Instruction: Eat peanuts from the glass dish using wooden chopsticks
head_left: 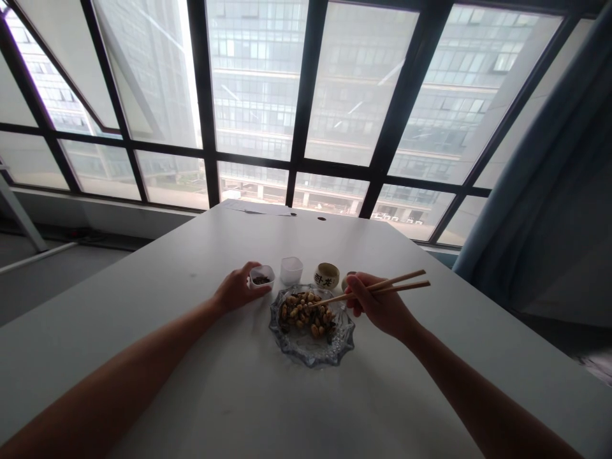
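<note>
The left hand (239,288), thumb near, is gripping a plastic cup (268,270); the right hand (380,303) is holding wooden chopsticks (406,287) leftward over a glass dish (313,358).

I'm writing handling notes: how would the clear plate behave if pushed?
The clear plate looks glassy, so its pointed rim is probably stiff and chippable. Being broad and low, it would likely slide rather than tip. The rounded, nut-like pieces in it may roll.
</note>
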The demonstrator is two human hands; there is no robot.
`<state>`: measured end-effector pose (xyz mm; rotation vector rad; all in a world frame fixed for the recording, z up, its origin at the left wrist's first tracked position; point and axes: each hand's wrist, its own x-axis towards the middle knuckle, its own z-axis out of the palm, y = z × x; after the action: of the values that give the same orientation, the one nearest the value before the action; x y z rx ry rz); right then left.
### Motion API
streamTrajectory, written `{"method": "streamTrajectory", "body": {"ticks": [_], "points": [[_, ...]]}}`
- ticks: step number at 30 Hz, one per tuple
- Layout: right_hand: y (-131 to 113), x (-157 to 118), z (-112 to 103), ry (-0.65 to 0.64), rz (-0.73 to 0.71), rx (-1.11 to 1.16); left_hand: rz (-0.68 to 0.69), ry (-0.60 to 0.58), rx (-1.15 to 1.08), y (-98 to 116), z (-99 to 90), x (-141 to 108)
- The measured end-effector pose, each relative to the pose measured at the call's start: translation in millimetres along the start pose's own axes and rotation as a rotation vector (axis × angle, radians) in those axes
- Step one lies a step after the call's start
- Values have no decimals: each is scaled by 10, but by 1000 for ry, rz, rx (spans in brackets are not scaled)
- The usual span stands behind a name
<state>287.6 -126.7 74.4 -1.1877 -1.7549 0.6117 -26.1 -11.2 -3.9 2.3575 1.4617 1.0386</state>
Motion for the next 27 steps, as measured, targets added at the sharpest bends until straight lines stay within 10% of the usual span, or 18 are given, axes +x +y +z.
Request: {"method": "streamTrajectory", "body": {"ticks": [7,16,27], "points": [[-30,-39,19,-76,-114,-25,-6,-8,-13,-5,-5,1],[75,129,-128,404,139,334,6,-9,-13,-28,21,5],[250,198,-176,449,234,503,2,-12,-28,-3,1,4]]}}
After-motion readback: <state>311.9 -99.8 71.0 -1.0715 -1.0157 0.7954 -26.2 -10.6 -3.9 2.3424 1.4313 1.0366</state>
